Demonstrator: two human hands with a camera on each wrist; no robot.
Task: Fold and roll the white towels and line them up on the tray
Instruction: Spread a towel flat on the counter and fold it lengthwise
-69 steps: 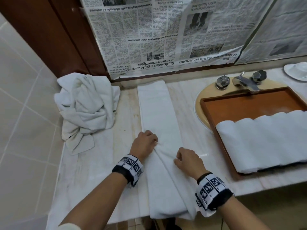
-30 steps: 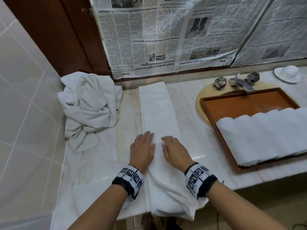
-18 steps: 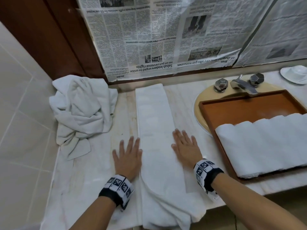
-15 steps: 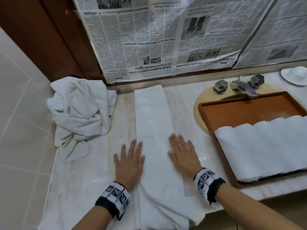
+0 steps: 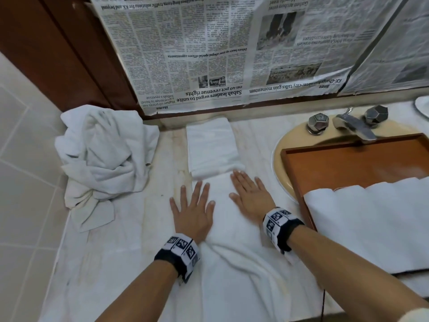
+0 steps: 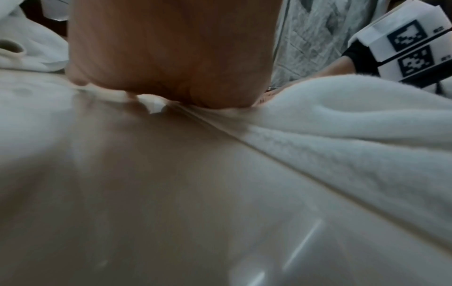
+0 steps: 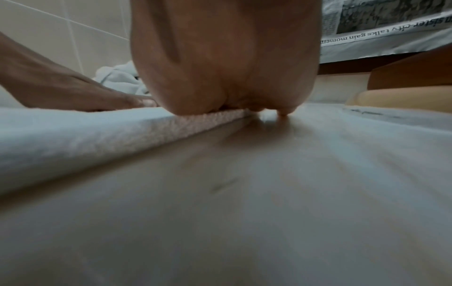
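Note:
A long white towel, folded into a narrow strip, lies on the marble counter from the back wall to the front edge, where its near end is rumpled. A crease crosses it just beyond my fingertips. My left hand lies flat with spread fingers on the strip's left edge and partly on the counter. My right hand presses flat on the strip's right side. In the left wrist view the left palm rests beside the towel. In the right wrist view the right palm sits on the towel's edge. Several rolled towels fill the brown tray.
A heap of crumpled white towels sits at the back left against the tiled wall. The tray lies across a beige sink with a metal tap. A white dish is at the far right. Newspaper covers the wall behind.
My hands first gripped the towel's middle with curled fingers, then opened flat and moved apart to its edges. Since half a second ago both have slid slightly away from me along the strip.

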